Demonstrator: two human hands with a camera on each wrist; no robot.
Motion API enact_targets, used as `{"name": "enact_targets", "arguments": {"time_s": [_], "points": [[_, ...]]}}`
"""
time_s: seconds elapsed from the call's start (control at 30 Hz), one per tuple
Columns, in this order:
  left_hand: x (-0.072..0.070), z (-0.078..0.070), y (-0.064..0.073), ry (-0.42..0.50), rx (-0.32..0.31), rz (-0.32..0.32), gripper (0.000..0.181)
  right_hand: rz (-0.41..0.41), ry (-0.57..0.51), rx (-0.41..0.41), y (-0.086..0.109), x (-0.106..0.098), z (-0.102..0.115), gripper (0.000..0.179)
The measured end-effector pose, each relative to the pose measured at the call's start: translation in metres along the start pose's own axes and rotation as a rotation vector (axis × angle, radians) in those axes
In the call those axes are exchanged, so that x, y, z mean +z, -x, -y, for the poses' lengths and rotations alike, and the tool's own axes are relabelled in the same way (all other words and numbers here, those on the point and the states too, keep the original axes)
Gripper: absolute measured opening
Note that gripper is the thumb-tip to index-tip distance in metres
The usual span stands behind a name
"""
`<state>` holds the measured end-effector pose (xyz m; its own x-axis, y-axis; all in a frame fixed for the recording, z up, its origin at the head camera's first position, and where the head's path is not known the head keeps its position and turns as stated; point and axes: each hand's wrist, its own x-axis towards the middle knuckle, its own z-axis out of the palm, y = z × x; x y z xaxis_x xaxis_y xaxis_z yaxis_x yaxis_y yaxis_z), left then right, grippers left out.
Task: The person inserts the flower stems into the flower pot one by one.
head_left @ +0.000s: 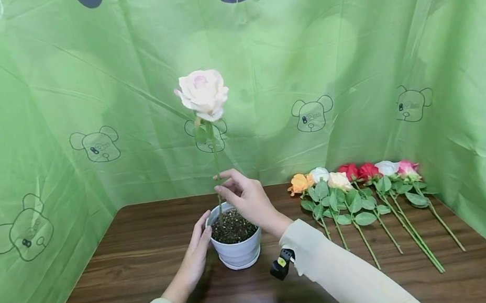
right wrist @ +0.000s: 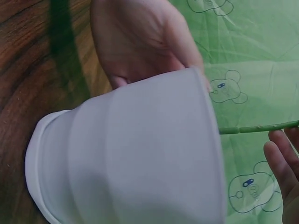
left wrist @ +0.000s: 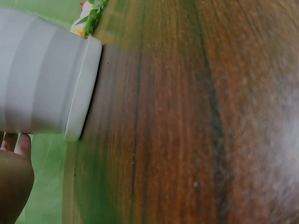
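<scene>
A pale pink-white rose (head_left: 204, 95) stands upright over a white flowerpot (head_left: 239, 253) filled with dark soil (head_left: 235, 228). My right hand (head_left: 253, 200) pinches its green stem (head_left: 215, 150) between thumb and fingers, just above the pot's rim. The stem's lower end reaches down to the soil at the pot's left side. With fingers extended, my left hand (head_left: 196, 257) rests against the pot's left wall. In the right wrist view, the stem (right wrist: 254, 129) runs out past the rim toward the fingertips (right wrist: 275, 151) of my right hand.
Several cut roses lie in a row on the right of the brown wooden table (head_left: 120, 277), among them an orange rose (head_left: 300, 183), a red rose (head_left: 367, 171) and a pink rose (head_left: 408, 169). A green printed curtain (head_left: 255, 75) surrounds the table at the back and sides.
</scene>
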<state>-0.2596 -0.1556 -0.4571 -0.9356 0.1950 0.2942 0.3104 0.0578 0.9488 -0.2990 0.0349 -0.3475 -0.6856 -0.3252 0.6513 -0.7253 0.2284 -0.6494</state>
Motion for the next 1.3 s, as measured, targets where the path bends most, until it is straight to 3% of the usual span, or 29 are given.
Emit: {"name": "enact_targets", "arguments": {"time_s": [0.27, 0.6, 0.87, 1.3], "points": [[0.0, 0.001, -0.002, -0.003, -0.005, -0.01, 0.049, -0.01, 0.024, -0.023, 0.001, 0.008, -0.008, 0.022], [0.001, 0.0, -0.001, -0.002, 0.0, 0.0, 0.049, 0.038, 0.048, 0.016, 0.0, 0.018, -0.011, 0.023], [0.0, 0.002, -0.002, 0.016, 0.017, 0.011, 0.049, 0.027, 0.078, 0.006, 0.003, 0.026, -0.015, 0.022], [0.001, 0.002, -0.002, 0.027, 0.016, 0.009, 0.05, 0.055, 0.165, -0.017, 0.007, 0.025, -0.021, 0.016]]}}
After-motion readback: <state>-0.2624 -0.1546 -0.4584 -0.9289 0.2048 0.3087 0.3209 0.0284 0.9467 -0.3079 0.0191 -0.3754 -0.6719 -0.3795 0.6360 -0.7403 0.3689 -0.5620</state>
